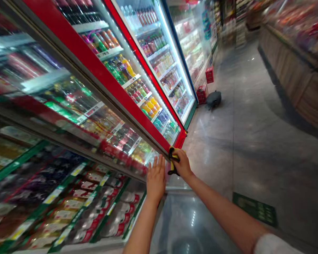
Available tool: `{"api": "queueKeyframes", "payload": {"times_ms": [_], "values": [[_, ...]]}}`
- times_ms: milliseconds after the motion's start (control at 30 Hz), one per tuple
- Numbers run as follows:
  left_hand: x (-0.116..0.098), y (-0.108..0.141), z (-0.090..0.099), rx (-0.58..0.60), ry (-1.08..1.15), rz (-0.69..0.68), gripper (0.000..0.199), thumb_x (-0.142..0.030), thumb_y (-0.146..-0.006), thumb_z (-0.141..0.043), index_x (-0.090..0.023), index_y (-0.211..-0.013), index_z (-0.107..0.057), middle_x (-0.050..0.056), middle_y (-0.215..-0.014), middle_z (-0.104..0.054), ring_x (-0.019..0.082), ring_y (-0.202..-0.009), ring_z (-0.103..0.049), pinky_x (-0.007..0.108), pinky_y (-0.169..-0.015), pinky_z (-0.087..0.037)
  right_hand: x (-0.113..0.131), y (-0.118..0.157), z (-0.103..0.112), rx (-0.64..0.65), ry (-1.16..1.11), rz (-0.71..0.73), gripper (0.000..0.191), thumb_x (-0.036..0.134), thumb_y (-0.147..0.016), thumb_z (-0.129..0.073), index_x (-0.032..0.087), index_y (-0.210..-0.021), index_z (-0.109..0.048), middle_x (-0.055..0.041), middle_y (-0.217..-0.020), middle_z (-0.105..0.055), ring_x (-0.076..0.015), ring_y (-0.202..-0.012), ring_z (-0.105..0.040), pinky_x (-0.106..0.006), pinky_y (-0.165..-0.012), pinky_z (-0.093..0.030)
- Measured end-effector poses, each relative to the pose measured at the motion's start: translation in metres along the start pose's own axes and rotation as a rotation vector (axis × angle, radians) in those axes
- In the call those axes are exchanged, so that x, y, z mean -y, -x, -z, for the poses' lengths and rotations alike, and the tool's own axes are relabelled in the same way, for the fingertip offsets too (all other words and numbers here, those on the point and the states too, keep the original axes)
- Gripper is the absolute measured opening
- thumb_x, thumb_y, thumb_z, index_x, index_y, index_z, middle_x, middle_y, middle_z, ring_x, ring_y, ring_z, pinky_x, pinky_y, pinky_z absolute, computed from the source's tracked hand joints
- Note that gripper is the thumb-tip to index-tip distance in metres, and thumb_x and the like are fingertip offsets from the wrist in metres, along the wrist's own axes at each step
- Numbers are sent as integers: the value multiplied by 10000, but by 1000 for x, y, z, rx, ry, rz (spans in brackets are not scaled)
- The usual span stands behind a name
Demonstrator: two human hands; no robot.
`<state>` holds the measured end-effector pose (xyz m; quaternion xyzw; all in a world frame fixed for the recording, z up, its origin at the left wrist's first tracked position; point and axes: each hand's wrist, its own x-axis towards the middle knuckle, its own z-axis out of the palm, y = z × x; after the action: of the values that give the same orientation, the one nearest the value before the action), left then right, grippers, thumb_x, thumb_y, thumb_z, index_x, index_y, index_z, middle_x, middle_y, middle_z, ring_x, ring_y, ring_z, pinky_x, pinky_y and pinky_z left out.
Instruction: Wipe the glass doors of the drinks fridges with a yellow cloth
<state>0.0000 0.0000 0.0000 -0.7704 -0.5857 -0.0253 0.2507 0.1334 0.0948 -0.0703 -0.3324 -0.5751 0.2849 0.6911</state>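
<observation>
A glass cooler door with a red frame (95, 74) stands swung open, slanting across the view. My left hand (156, 178) lies flat against the lower part of its glass, fingers stretched out and nothing in them. Beside it, at the door's lower edge, my right hand (183, 164) is wrapped round a yellow and black cloth (172, 160), which touches the red frame. Some of the cloth is hidden behind the fingers.
Bottles stand on cooler shelves (132, 80) behind the glass and on green-edged shelves (71, 183) at the lower left. Down the aisle floor (228, 141) lie a dark grey bag (213, 99) and red boxes (201, 94). A wooden display stand (294, 70) lines the right.
</observation>
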Motion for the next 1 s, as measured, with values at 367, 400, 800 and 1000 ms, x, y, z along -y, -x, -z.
{"api": "queueKeyframes", "payload": {"times_ms": [367,400,800,1000], "values": [[11,-18,16,-33,-18,118,925,35,-849,-434,-199,-1654,-44,163,-1665,-304,308,-1564,-229,594,-1239,-303,-20,22,-6,60,-56,-11,229,94,-735,-563,256,-881,-635,-55,-975,-579,-262,-957,-541,-416,-835,-466],[11,-17,15,-31,-20,126,919,33,-854,-434,-204,-1654,-50,164,-1665,-303,310,-1564,-228,597,-1238,-304,-23,29,-2,64,-58,-21,234,91,-725,-558,257,-873,-631,-54,-963,-572,-263,-948,-538,-414,-825,-466],[6,-29,31,-2,24,95,949,37,-818,-451,-201,-1656,-75,147,-1677,-284,307,-1560,-250,572,-1241,-312,30,-56,-22,120,-160,-17,200,173,-840,-605,265,-1017,-604,-56,-1061,-620,-258,-1063,-578,-421,-958,-476],[5,-31,38,58,41,105,957,46,-802,-449,-194,-1654,-84,147,-1674,-306,306,-1564,-242,603,-1246,-284,5,-25,0,108,-181,-92,115,190,-849,-583,260,-939,-600,-53,-978,-619,-265,-979,-589,-443,-890,-498]]}}
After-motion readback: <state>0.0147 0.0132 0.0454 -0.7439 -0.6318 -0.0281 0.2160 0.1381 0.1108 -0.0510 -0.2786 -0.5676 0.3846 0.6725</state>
